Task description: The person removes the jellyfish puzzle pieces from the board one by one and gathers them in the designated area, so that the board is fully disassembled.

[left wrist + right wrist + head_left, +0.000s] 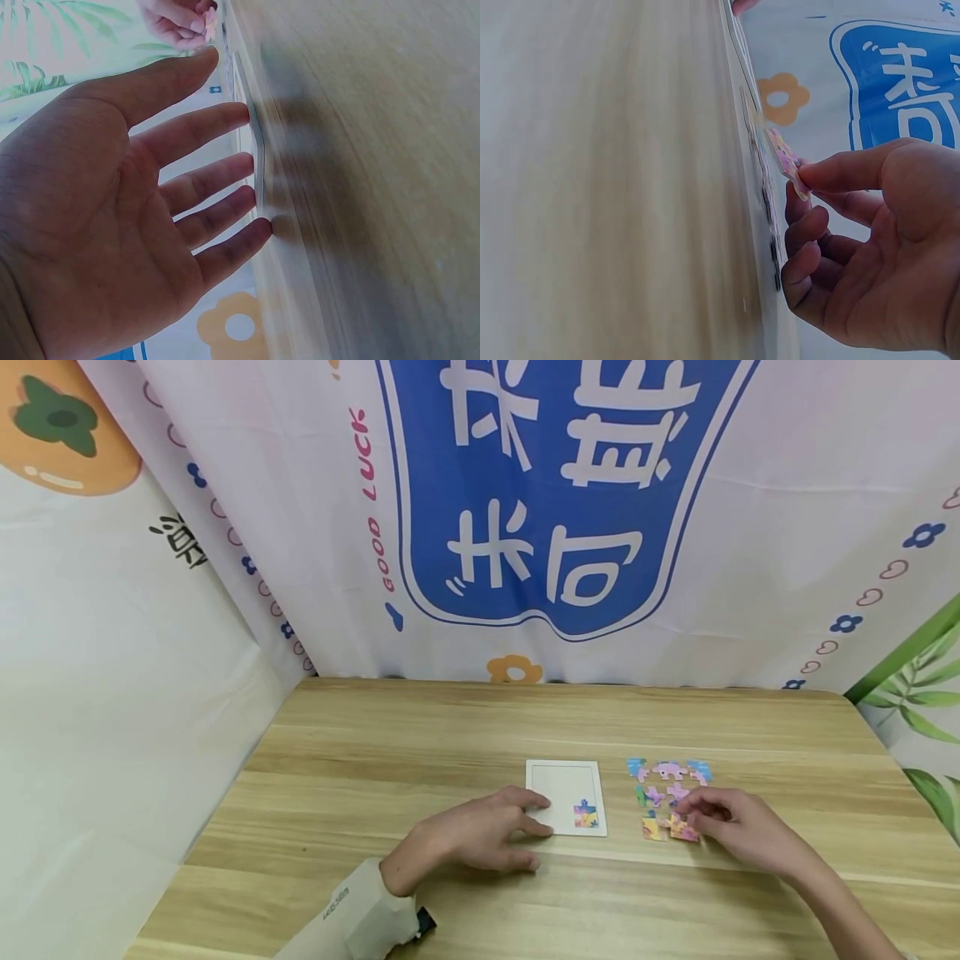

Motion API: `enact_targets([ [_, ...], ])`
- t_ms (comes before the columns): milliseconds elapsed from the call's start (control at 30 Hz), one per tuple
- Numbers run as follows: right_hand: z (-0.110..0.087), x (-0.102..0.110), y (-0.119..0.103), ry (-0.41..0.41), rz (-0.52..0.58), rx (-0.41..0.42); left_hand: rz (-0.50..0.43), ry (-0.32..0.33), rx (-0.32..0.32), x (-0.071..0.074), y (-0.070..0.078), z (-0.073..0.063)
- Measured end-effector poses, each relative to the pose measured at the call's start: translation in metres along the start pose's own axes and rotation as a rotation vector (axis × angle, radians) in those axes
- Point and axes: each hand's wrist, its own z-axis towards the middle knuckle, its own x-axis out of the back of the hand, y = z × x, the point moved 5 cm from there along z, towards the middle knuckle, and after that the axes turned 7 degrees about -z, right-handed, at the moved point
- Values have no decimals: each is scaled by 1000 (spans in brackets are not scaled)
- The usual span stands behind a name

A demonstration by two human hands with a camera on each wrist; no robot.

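Note:
A white puzzle tray (555, 793) lies on the table, with one colourful jigsaw piece (586, 814) in its lower right corner. My left hand (491, 831) rests its spread fingertips on the tray's left edge, and in the left wrist view the fingers (214, 184) look straight and touch that edge. To the right, my right hand (738, 828) pinches a pink and yellow jigsaw piece (784, 161) between thumb and forefinger, lifted a little off the table. Several loose jigsaw pieces (670, 770) lie around it in rough rows.
The wooden table (420, 718) reaches back to a white printed curtain (780, 527) with a blue sign pattern. A white cloth (112, 718) hangs along the left side. Near the left sleeve a small black object (425, 922) shows.

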Motion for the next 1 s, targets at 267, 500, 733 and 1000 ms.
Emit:
enact_targets([
  [267,-4,4,10,8,-49,1,-2,-1,9,0,0,1],
  [500,-3,3,10,-15,-54,6,-3,-2,8,0,-1,1],
  [733,-3,1,4,-1,-79,23,-6,-4,9,0,0,1],
  [1000,-4,1,2,47,-107,39,-3,-4,9,0,0,1],
])
